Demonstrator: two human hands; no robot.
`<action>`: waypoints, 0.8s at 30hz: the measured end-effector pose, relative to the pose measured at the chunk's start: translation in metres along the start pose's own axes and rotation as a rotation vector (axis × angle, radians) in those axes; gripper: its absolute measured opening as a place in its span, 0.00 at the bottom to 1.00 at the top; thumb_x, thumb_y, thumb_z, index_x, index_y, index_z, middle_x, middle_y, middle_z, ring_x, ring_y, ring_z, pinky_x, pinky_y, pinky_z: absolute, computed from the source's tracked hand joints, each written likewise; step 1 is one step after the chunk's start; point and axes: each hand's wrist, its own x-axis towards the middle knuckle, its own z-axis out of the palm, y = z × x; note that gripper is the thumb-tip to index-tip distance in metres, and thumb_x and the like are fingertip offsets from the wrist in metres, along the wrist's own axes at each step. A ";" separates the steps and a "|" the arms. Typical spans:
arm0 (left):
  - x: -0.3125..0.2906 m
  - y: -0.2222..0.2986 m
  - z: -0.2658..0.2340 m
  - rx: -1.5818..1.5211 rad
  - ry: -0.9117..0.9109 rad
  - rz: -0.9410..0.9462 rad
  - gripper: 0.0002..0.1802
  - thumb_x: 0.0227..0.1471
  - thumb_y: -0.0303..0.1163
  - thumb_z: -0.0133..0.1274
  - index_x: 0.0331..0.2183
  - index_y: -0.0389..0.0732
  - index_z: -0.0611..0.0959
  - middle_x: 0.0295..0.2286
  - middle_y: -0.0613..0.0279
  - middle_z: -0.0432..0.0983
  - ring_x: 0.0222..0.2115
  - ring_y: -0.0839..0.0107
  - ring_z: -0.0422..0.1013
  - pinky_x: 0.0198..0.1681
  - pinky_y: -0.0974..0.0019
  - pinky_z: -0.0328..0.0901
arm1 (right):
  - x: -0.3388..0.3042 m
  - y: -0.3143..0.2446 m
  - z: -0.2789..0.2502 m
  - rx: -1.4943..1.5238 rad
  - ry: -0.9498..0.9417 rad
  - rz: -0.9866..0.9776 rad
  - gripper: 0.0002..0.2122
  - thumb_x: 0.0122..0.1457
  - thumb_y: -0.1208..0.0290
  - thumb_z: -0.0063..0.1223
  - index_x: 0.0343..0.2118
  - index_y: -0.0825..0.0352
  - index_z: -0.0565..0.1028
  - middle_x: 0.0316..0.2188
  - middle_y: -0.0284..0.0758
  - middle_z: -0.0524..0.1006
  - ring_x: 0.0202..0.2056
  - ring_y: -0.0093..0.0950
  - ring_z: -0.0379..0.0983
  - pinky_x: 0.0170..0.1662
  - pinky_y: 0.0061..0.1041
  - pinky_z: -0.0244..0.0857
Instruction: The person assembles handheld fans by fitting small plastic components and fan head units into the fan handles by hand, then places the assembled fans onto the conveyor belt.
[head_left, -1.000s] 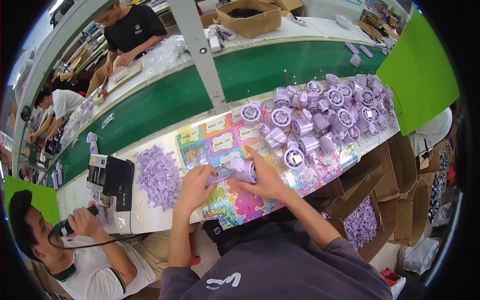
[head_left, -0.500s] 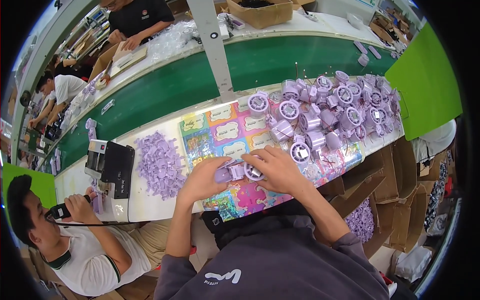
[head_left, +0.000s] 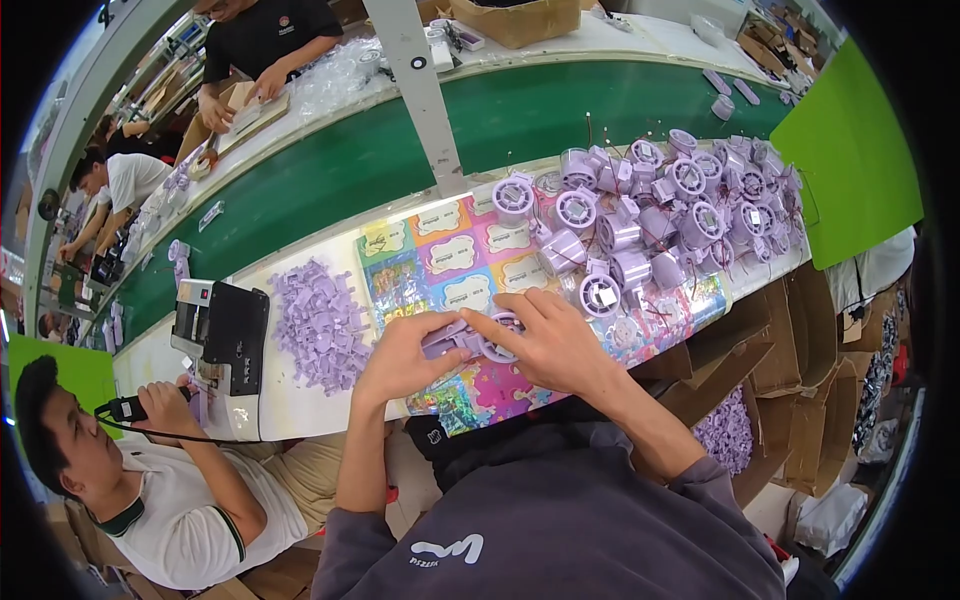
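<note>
My left hand (head_left: 408, 357) is closed around a lilac plastic handle piece (head_left: 440, 344), its thumb reaching over the part. Against it, my right hand (head_left: 556, 345) grips a round lilac fan housing (head_left: 502, 346), the index finger stretched across towards the handle. The two parts meet between my hands, above a colourful printed sheet (head_left: 457, 252); my fingers hide the joint. To the right of my hands lies a large heap of similar lilac fan housings (head_left: 620, 232) with thin wires sticking out. A pile of small lilac plastic parts (head_left: 318, 325) lies to the left.
A black and silver bench machine (head_left: 222, 335) stands left of the small parts. Beside it, a co-worker (head_left: 165, 490) holds a black corded tool (head_left: 128, 408). Beyond the table runs a green conveyor belt (head_left: 310, 225), with a metal post (head_left: 420, 90) before it. Cardboard boxes (head_left: 790, 350) stand at right.
My hands have drawn closer together over the lilac parts. The left thumb and right index finger now cover more of the joint. Across the belt, a co-worker's hands have moved.
</note>
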 end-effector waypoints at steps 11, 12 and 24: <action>0.007 -0.002 0.005 -0.028 -0.087 -0.089 0.27 0.50 0.34 0.66 0.50 0.31 0.81 0.34 0.49 0.83 0.33 0.70 0.78 0.40 0.66 0.71 | -0.004 0.004 -0.005 0.045 -0.017 0.029 0.40 0.36 0.83 0.58 0.60 0.50 0.72 0.44 0.36 0.75 0.41 0.37 0.73 0.44 0.35 0.70; 0.008 -0.002 0.003 -0.028 -0.090 -0.092 0.27 0.50 0.34 0.66 0.50 0.31 0.81 0.34 0.49 0.83 0.33 0.70 0.78 0.40 0.66 0.71 | -0.004 0.004 -0.006 0.055 -0.036 0.031 0.40 0.36 0.83 0.58 0.60 0.50 0.73 0.44 0.36 0.75 0.41 0.37 0.72 0.44 0.35 0.70; 0.013 0.003 0.015 0.004 -0.138 -0.061 0.25 0.52 0.34 0.64 0.49 0.32 0.81 0.34 0.48 0.83 0.33 0.68 0.77 0.41 0.64 0.70 | -0.010 0.009 -0.010 0.066 -0.071 0.068 0.39 0.36 0.83 0.58 0.59 0.52 0.72 0.44 0.36 0.74 0.42 0.38 0.71 0.45 0.35 0.70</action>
